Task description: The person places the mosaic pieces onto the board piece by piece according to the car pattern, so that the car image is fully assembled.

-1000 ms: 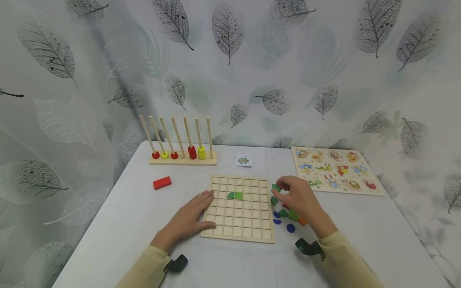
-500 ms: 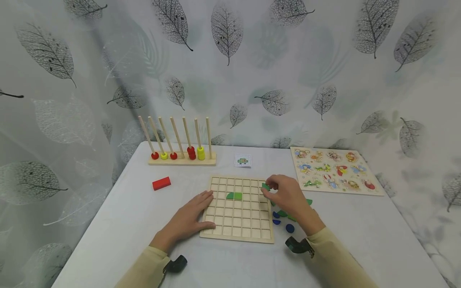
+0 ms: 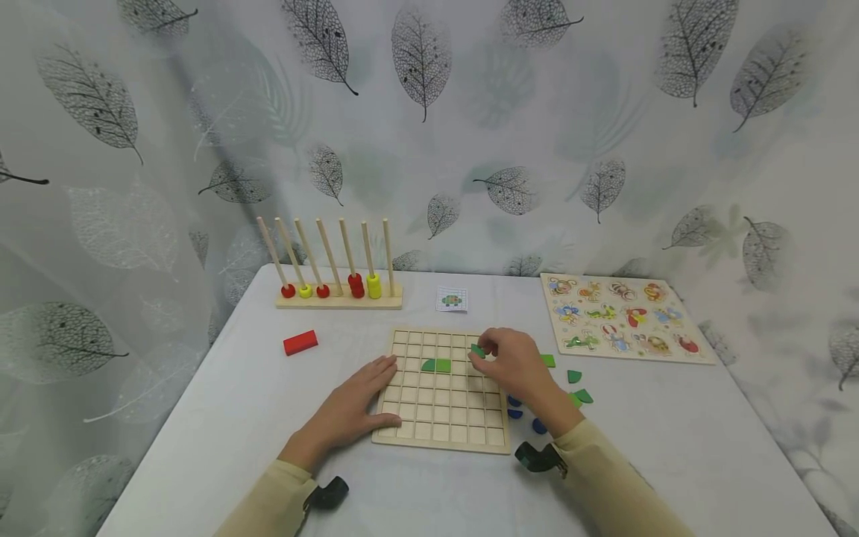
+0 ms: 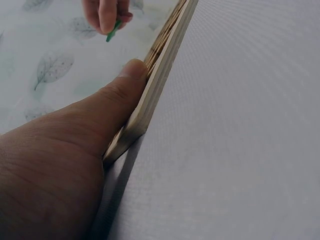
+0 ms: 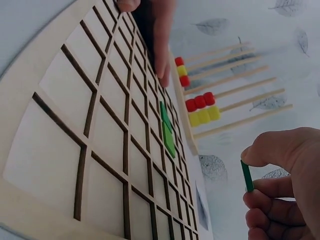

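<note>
A wooden grid board point(image 3: 450, 431) lies on the white table. My left hand point(image 3: 352, 403) rests on its left edge, fingers spread, with the thumb over the rim in the left wrist view. In the board sit a green quarter-circle tile point(image 3: 428, 365) and, right beside it, a light green square tile point(image 3: 444, 365). My right hand point(image 3: 513, 365) pinches another green quarter-circle tile point(image 5: 247, 176) between thumb and fingertips, above the board's upper right part. Loose green tiles point(image 3: 574, 377), blue half-circles point(image 3: 514, 414) and a blue disc point(image 3: 540, 426) lie right of the board, partly behind the right forearm.
A peg abacus point(image 3: 338, 300) with red and yellow beads stands at the back left, a red block point(image 3: 300, 342) before it. A small card with a tile pattern point(image 3: 452, 299) lies behind the board. An insect puzzle board point(image 3: 624, 321) lies at the back right.
My right hand has carried the green quarter-circle tile leftward from the loose pile to over the grid board. The left hand has stayed on the board's edge.
</note>
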`<state>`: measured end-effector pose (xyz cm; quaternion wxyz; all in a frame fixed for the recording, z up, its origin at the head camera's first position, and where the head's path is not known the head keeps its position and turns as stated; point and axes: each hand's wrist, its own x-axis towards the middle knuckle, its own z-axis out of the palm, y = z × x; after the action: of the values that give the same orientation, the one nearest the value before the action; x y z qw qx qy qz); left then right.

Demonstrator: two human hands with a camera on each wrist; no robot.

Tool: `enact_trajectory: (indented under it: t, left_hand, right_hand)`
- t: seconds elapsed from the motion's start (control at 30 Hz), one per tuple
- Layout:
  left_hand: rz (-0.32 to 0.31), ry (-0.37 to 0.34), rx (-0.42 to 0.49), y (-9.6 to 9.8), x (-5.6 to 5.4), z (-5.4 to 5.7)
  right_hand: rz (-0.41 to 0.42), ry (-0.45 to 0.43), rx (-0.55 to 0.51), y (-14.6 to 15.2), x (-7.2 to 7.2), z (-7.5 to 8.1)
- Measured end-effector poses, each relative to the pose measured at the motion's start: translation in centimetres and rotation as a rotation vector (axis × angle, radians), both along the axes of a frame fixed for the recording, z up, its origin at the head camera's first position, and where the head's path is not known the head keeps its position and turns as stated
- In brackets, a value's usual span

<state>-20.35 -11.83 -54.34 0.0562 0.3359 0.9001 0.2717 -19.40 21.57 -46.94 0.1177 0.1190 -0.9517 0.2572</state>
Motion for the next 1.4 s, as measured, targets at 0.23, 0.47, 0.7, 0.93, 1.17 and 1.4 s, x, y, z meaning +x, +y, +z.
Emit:
enact_trajectory:
  t: [0.23, 0.47, 0.7, 0.93, 1.17, 1.4]
  left_hand:
    - [0.004, 0.005, -0.004, -0.1, 0.1, 0.0]
    - [0.006, 0.013, -0.010, -0.2, -0.1, -0.3]
    - [0.002, 0.004, -0.003, -0.1, 0.0, -0.3]
    - [0.008, 0.004, -0.014, 0.0, 0.0, -0.3]
    - [0.015, -0.007, -0.020, 0.0, 0.0, -0.2]
    - [0.008, -0.002, -0.009, 0.1, 0.1, -0.2]
  right_hand:
    - [-0.005, -0.028, -0.001, -0.8, -0.3, -0.8]
    - [0.020, -0.054, 0.002, -1.6, -0.7, -2.0]
    - [0.023, -0.089, 0.006, -2.1, -0.9, -2.8]
    - [0.023, -0.124, 0.037, -2.4, -1.3, -3.5]
    - [0.031, -0.133, 0.052, -2.4, -1.6, -4.1]
    - [0.036, -0.126, 0.062, -2.4, -1.6, -4.1]
